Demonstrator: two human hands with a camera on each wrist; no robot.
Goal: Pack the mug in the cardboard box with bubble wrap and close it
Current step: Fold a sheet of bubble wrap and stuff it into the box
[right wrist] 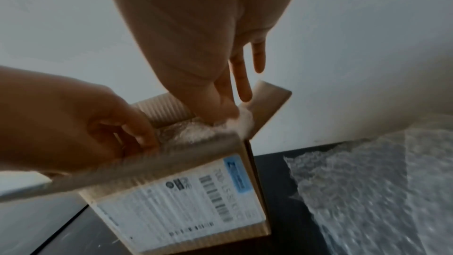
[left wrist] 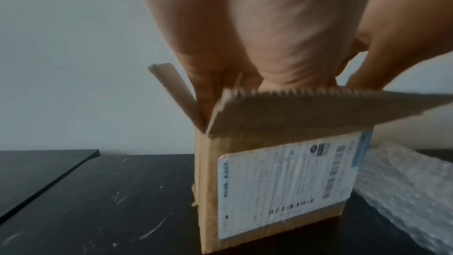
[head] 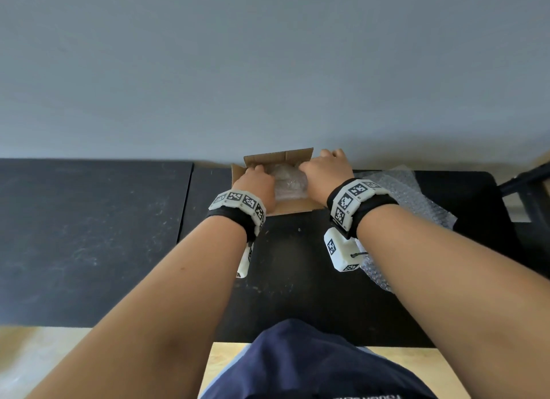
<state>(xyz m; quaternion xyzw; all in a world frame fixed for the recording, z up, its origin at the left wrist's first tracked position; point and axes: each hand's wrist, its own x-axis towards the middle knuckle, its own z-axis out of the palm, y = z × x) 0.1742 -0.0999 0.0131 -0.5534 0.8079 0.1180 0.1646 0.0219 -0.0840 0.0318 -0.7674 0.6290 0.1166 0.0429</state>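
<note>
A small cardboard box (head: 293, 209) with a white shipping label (left wrist: 282, 181) stands on the black table, all its flaps up. Inside lies a bundle of bubble wrap (head: 288, 181); no mug shows through it. My left hand (head: 259, 172) reaches into the box's left side, its fingers (left wrist: 208, 88) pointing down against the bundle. My right hand (head: 321, 160) is at the right side, and its straight fingers (right wrist: 228, 92) press the bubble wrap (right wrist: 228, 123) down beside the right flap (right wrist: 267, 108). The near flap (left wrist: 318, 108) slopes out towards me.
A loose sheet of bubble wrap (head: 401, 196) lies on the table just right of the box. A second black tabletop (head: 89, 235) adjoins on the left. A grey wall rises right behind the box. A dark chair part (head: 526, 184) sits at the far right.
</note>
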